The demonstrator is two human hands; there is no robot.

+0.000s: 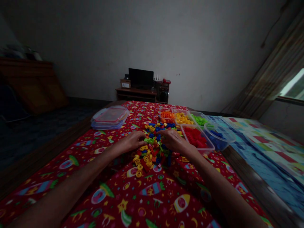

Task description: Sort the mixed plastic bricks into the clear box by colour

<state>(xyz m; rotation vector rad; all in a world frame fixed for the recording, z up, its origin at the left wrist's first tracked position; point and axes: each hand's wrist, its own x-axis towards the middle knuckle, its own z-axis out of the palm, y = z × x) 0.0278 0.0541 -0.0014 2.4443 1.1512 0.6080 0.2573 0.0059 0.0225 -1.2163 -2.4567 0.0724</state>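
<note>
A mixed pile of toy building bricks [154, 155], in yellow, blue, green, red and orange, lies on the red patterned cloth [156, 209]. At its left edge is my left hand [133, 141], fingers curled and closed beside a light green brick [149, 140]. Whatever its fingertips hold, if anything, is too small to make out. My right hand [173, 140] reaches into the pile from the right, fingers bent together and pointing left. Its fingertips are among blue and yellow bricks, and what lies under them is hidden. Yellow round pieces [139, 173] lie at the pile's near edge.
Clear containers hold sorted bricks: orange [167, 115], yellow [183, 118], green [199, 120], red [196, 138] and blue in a round tub [217, 139]. Stacked plastic lids [110, 117] lie at the left. Bedding [268, 142] is at the right; a monitor [141, 78] stands behind.
</note>
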